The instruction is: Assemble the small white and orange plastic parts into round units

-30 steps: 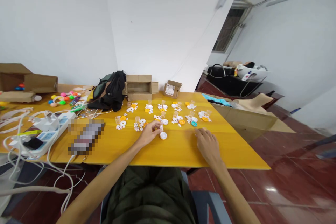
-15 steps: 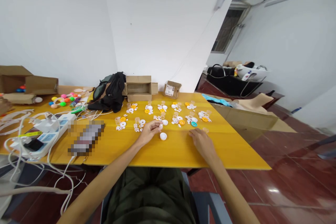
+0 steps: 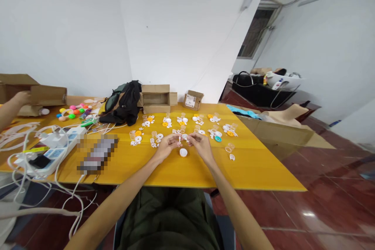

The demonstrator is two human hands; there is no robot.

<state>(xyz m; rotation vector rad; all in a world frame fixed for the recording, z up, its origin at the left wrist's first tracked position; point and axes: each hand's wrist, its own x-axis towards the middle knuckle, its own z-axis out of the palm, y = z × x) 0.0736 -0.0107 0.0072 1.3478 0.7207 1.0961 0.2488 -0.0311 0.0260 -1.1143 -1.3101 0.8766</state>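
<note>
My left hand (image 3: 167, 146) pinches a small white plastic piece (image 3: 179, 139) over the table's middle. Close beside it, my right hand (image 3: 200, 144) is closed, fingertips together at another small white piece (image 3: 185, 138); its exact kind is too small to tell. Just below both hands stands a round white cap (image 3: 183, 152) with an orange lower edge. To the right lie a clear plastic cup (image 3: 231, 147) and a small white piece with dark openings (image 3: 232, 157). Behind my hands are several groups of clear cups, white parts and orange discs (image 3: 230, 133), plus a teal disc (image 3: 218, 139).
A power strip (image 3: 66, 150) with tangled cables and a blurred-out device (image 3: 98, 155) lie on the left. A black bag (image 3: 125, 103) and cardboard boxes (image 3: 156, 108) line the back. Another person's arm (image 3: 13, 107) reaches in at far left, near colourful balls (image 3: 72, 116).
My right hand has moved left from the table's right side to meet my left hand, with a small white piece at its fingertips. Another person's arm has come further into view at left.
</note>
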